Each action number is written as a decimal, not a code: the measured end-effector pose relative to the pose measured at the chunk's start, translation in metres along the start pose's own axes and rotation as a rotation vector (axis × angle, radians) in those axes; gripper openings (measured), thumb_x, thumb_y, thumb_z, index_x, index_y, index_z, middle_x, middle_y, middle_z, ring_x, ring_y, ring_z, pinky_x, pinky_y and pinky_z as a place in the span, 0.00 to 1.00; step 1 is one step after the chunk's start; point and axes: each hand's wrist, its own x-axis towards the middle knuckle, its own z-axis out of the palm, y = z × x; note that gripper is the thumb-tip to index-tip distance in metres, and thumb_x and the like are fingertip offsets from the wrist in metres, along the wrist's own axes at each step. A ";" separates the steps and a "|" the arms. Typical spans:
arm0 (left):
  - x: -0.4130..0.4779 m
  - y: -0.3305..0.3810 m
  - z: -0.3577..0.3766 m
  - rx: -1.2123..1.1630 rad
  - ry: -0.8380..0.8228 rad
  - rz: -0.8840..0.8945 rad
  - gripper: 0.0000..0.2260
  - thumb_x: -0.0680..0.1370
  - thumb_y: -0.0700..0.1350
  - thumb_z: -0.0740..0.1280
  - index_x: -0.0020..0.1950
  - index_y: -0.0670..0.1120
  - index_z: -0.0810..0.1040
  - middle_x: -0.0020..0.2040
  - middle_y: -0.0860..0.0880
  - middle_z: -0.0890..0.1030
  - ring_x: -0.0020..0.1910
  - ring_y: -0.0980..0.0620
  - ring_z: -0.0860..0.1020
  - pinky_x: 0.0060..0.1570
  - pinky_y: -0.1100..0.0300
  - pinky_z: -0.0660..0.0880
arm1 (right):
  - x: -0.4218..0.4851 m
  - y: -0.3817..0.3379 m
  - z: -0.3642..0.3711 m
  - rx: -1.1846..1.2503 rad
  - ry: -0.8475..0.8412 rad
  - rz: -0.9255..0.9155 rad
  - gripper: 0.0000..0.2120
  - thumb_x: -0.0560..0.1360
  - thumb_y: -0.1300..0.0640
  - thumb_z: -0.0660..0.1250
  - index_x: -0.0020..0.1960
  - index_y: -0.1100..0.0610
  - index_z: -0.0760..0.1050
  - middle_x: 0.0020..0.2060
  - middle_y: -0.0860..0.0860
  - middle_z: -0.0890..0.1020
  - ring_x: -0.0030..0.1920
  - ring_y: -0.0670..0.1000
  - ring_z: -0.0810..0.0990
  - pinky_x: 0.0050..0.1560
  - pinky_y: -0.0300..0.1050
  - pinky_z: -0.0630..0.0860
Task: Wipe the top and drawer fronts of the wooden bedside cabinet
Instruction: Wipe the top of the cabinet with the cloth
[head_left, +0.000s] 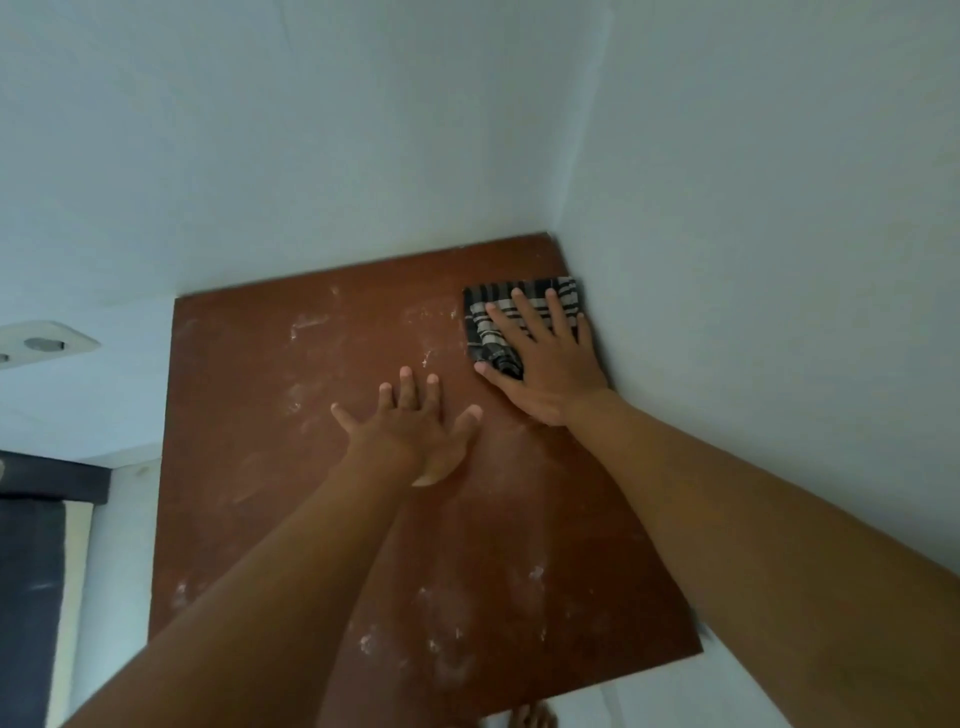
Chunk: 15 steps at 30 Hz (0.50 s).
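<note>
**Right grip (545, 364) flat on the black-and-beige checked folded cloth (485, 325), far corner of the cabinet**

I am looking straight down on the square reddish-brown wooden top of the bedside cabinet (291, 467). It sits in a corner of the plain white walls (363, 130), which run along its twelve o'clock and three o'clock edges.

The cloth lies on the top at about two o'clock, just beside the three o'clock wall and near the corner. My right grip lies on it, open, palm down. The fingers are straight and spread, pointing toward twelve o'clock. The thumb reaches out toward nine o'clock, past the cloth's near edge. Nothing is curled round the fabric; it is only pressed flat.

My left grip (410, 436) is open too and holds nothing. Its palm is down on the bare wood near the middle of the top, fingers fanned. It is close to the right grip, at its seven o'clock, and apart from the cloth.

Pale dusty smears mark the wood, most of them at nine to eleven o'clock and at six o'clock.

A white wall socket plate (41, 345) shows on the wall at nine o'clock. Below it, at eight o'clock, is something dark blue (26, 571) that I cannot make out. Bare toes (530, 719) show at six o'clock, past the near edge.
</note>
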 end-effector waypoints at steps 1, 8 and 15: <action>0.000 0.000 0.000 -0.018 0.003 -0.004 0.39 0.77 0.74 0.36 0.83 0.55 0.36 0.83 0.50 0.33 0.83 0.45 0.39 0.72 0.24 0.38 | -0.011 0.000 0.002 -0.001 0.000 0.000 0.39 0.75 0.23 0.46 0.81 0.36 0.39 0.82 0.45 0.42 0.81 0.57 0.37 0.78 0.67 0.43; -0.002 0.000 0.005 -0.054 0.028 -0.014 0.41 0.74 0.75 0.34 0.83 0.56 0.36 0.82 0.50 0.33 0.83 0.45 0.39 0.72 0.24 0.37 | -0.094 0.003 0.025 0.000 0.011 0.003 0.39 0.75 0.23 0.45 0.80 0.35 0.36 0.82 0.45 0.41 0.81 0.57 0.37 0.78 0.67 0.45; -0.004 -0.002 0.011 -0.062 0.073 -0.012 0.40 0.76 0.75 0.35 0.83 0.56 0.38 0.83 0.50 0.35 0.83 0.44 0.40 0.71 0.24 0.37 | -0.181 0.004 0.051 -0.016 0.039 0.004 0.38 0.76 0.26 0.47 0.81 0.37 0.40 0.83 0.47 0.45 0.82 0.60 0.42 0.77 0.69 0.48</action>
